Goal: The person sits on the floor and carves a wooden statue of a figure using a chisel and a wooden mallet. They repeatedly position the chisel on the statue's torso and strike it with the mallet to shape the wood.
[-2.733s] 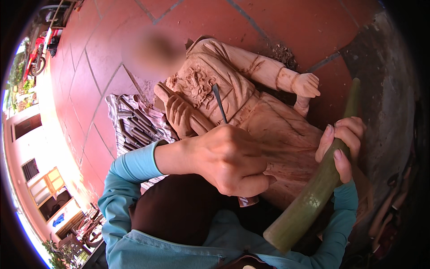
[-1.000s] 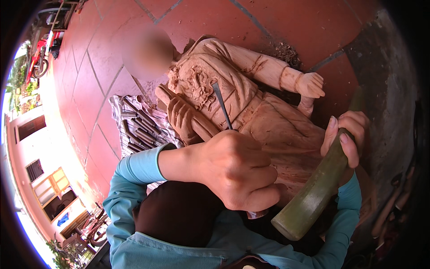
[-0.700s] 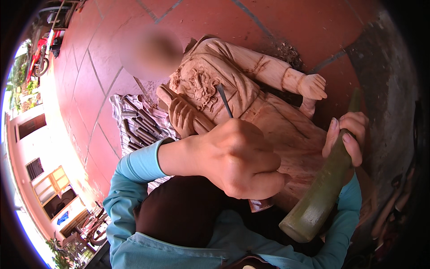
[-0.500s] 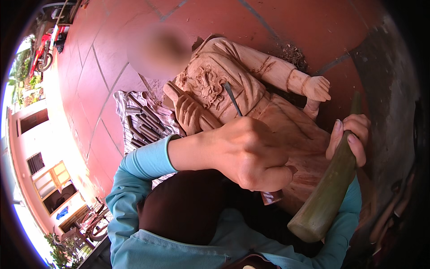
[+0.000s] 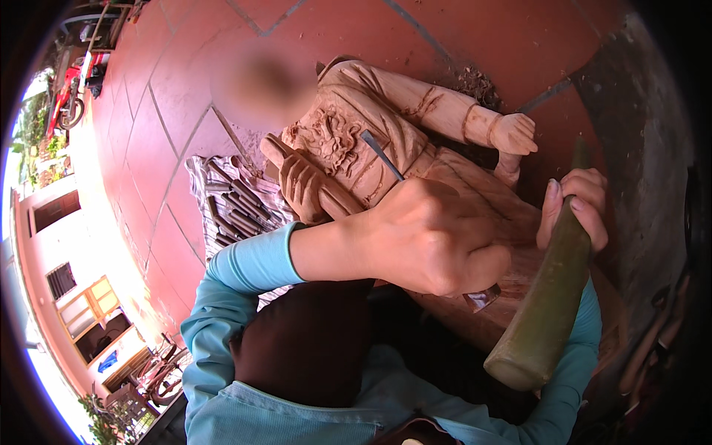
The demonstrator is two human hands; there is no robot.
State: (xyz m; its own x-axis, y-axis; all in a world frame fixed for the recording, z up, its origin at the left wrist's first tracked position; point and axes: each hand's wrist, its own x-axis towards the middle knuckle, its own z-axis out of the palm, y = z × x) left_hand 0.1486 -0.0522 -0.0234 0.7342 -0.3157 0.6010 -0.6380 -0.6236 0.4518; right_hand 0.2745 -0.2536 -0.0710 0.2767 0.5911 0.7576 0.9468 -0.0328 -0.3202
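Note:
A carved wooden figure [image 5: 475, 182] lies on its back in front of me, with a raised relief [image 5: 334, 141] on its chest. My left hand [image 5: 437, 245] is closed around a chisel [image 5: 383, 157]. Its flat metal blade points up and left at the chest beside the relief, and its handle end shows below my fist. My right hand [image 5: 578, 204] grips the thin upper part of a greenish, tapered mallet [image 5: 541, 319]. The thick end hangs low, apart from the chisel handle. The figure's head area is blurred.
Several more chisels [image 5: 241, 204] lie on a striped cloth [image 5: 202, 182] left of the figure. Wood chips [image 5: 478, 85] are scattered on the red tiled floor [image 5: 348, 30] beyond its arm. A red motorbike [image 5: 72, 93] and a bicycle [image 5: 159, 374] stand far left.
My left hand has shifted right, and the chisel leans over more, its handle end further right and higher. The mallet's thick end has moved slightly right. The figure sits a little further left in view.

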